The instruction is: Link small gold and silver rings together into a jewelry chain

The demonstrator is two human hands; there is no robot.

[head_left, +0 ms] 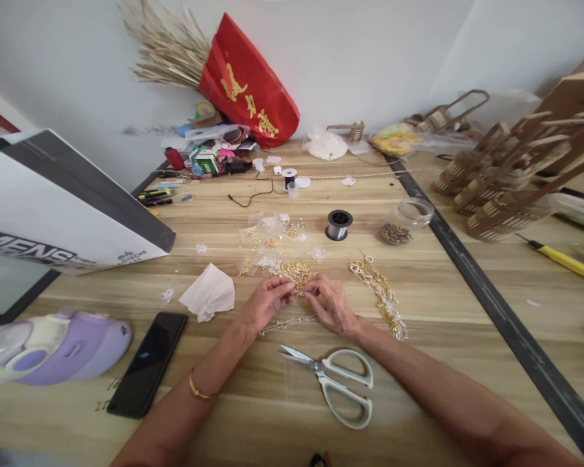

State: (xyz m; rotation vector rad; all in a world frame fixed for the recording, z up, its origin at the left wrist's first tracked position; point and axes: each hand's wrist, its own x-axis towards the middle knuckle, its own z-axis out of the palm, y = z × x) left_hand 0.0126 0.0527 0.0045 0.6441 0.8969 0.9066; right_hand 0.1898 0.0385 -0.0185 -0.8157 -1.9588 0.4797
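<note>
My left hand (271,299) and my right hand (331,303) face each other over the near edge of a pile of gold and silver beads (296,272). Thumb and forefinger of each are drawn together in a pinch, and whatever sits between them is too small to make out. Just below the fingers lies a silver beaded strand (289,323), partly under my right hand. White-handled scissors (338,379) rest nearer to me, blades slightly apart. Right of my right hand is a bundle of gold and silver bead strands (382,292).
Beyond the beads stand a spool of fine wire (339,224) and a clear jar of dark beads (396,233). A tissue (209,292), a black phone (148,363) and a purple-and-white bottle (73,347) lie left. Small woven baskets (496,201) crowd the right; a white box (68,214) stands left.
</note>
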